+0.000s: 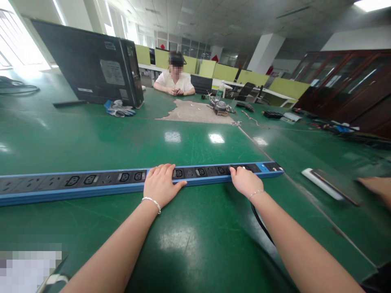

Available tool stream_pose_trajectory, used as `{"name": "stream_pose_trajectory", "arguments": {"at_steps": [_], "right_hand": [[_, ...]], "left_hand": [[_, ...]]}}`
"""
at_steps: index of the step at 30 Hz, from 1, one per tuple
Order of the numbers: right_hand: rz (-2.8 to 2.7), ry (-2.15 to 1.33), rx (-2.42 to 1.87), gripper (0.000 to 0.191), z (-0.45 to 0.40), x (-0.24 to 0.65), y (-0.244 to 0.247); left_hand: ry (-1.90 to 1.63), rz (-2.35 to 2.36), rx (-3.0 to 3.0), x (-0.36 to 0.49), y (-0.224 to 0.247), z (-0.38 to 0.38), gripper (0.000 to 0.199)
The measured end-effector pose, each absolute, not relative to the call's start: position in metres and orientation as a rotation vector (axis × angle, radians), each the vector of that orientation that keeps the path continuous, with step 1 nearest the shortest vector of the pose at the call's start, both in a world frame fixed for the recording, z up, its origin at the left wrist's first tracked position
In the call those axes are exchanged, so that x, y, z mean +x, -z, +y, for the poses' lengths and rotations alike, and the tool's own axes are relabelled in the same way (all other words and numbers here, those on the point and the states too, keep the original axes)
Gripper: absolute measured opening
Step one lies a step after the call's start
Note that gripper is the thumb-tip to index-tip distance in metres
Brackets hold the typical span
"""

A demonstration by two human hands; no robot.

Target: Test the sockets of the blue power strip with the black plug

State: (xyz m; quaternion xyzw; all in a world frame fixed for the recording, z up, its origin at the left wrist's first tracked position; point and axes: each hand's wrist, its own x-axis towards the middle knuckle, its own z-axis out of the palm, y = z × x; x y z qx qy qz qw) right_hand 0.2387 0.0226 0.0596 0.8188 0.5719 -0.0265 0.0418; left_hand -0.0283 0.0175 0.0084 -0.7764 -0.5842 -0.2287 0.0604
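We're clamping left grip across long blue-and-black socket strip; right grip curling over it, cannot tell hold; glossy green desk stretching past both edges.

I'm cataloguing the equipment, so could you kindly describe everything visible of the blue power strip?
The power strip is long and narrow, with blue, metal-looking sides and a black top bearing a row of varied sockets; a blue module sits near its right end. It lies flat, sockets up, on the green table, its left end out of frame. The left hand rests across it; the right hand is at the sockets further right, hiding some.
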Motion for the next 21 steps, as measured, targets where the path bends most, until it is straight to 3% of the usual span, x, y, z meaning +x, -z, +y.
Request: {"name": "stream_pose_trajectory", "arguments": {"at_steps": [13, 21], "right_hand": [[1.798, 0.181, 2.464, 0.054, 0.032, 0.249, -0.065], [1.920, -0.051, 2.591, 0.057, 0.020, 0.248, -0.112]], "left_hand": [[0.567, -1.766, -2.397, -0.043, -0.015, 0.019, 0.059], [0.620, -1.744, -2.371, -0.042, -0.012, 0.020, 0.060]]}}
